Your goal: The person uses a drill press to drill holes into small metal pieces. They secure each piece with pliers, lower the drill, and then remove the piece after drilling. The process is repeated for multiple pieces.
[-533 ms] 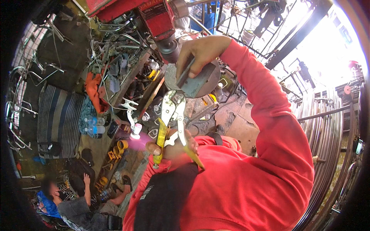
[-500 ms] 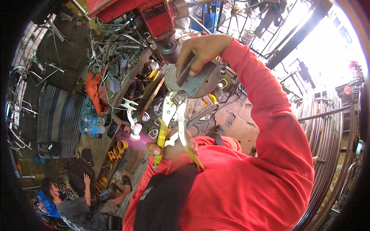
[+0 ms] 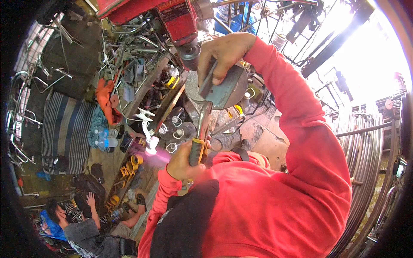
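My right hand (image 3: 226, 53) grips the upright side of a grey angle-iron piece (image 3: 226, 88), with the thumb in front and fingers behind. The piece rests on a round metal drill press table (image 3: 241, 92), beside and below the drill chuck (image 3: 189, 55). My left hand (image 3: 183, 161) is wrapped round the yellow-and-dark handles of locking pliers (image 3: 204, 124), held in front of my chest. The pliers are turned edge-on, their tip at the near edge of the angle iron. Whether the jaws clamp it, I cannot tell.
The red drill press head (image 3: 177, 23) overhangs from above. Metal scrap (image 3: 135, 64) is piled left, near a white clip lamp (image 3: 150, 144) and plastic bottles (image 3: 104, 139). A seated person (image 3: 92, 234) is at lower left. Long metal tubes (image 3: 361, 150) stand at right.
The pliers, which were spread wide and seen broadside, are now brought together and turned edge-on, their tip at the angle iron. My left hand has closed round both handles. My right hand stays on the piece.
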{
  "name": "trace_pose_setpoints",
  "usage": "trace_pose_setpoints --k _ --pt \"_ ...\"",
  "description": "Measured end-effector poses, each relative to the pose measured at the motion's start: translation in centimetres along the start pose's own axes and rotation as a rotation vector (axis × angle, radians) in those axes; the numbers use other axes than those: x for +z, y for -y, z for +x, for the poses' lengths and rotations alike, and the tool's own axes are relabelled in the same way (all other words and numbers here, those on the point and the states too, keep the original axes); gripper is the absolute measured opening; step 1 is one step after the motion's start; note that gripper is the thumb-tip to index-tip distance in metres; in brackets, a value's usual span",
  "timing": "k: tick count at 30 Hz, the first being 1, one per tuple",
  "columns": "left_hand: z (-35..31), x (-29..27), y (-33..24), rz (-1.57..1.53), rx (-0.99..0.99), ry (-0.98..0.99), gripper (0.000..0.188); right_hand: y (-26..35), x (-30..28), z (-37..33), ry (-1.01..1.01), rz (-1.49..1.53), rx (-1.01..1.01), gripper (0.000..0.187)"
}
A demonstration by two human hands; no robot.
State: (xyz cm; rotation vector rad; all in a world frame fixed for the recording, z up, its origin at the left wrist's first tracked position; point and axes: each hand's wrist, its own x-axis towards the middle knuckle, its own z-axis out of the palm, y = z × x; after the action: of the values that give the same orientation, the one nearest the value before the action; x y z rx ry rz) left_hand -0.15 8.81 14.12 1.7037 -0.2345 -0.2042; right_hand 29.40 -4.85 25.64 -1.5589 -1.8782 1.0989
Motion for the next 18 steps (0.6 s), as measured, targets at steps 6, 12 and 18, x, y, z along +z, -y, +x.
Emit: trace_pose_setpoints --k 6,12,18 --pt "-0.1 0.3 1.1 0.049 -0.045 -0.014 0.048 0.4 0.1 0.6 0.053 -0.007 0.007 0.043" --pt "0.1 0.6 2.3 0.020 0.041 -0.020 0.046 0.8 0.4 1.2 0.099 0.012 0.044 0.043" --pt "-0.7 1.6 3.2 -0.190 -0.192 -0.022 0.053 1.0 0.8 2.0 0.140 -0.009 0.032 0.042"
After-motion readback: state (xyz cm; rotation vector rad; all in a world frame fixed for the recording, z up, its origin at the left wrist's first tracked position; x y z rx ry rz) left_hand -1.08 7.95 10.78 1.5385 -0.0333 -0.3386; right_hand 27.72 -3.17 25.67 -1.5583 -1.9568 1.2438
